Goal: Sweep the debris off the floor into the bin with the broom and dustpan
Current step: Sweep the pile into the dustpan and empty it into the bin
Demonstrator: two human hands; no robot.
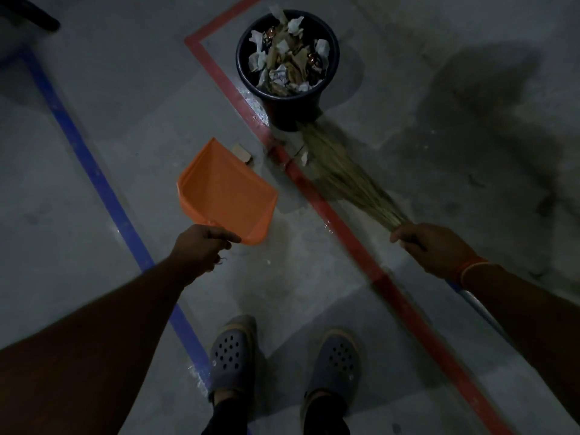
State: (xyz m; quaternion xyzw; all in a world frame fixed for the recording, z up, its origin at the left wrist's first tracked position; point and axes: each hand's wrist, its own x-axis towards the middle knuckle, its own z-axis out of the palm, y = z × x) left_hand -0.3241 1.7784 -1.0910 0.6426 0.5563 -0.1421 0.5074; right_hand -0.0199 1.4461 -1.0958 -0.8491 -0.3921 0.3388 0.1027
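While most of the crumpled paper already fills the black bin [287, 54], a few scraps remain on the floor [94, 89] near its base: a small cardboard piece [242, 153] just beyond the dustpan's far corner and a white bit [303, 158] among the bristles. That likely explains the layout, with the orange dustpan [226, 191] held low on one side of the red tape line [329, 211] and the broom [342, 171] angled in from the other, its tip touching the bin's foot, ready to draw the leftovers toward the pan. At the pan's near end the left hand [202, 246] grips it, fingers curled under, arm stretched forward. Clenched around the broom where the bristles gather is the right hand [430, 246], wrist bent inward, arm extended.
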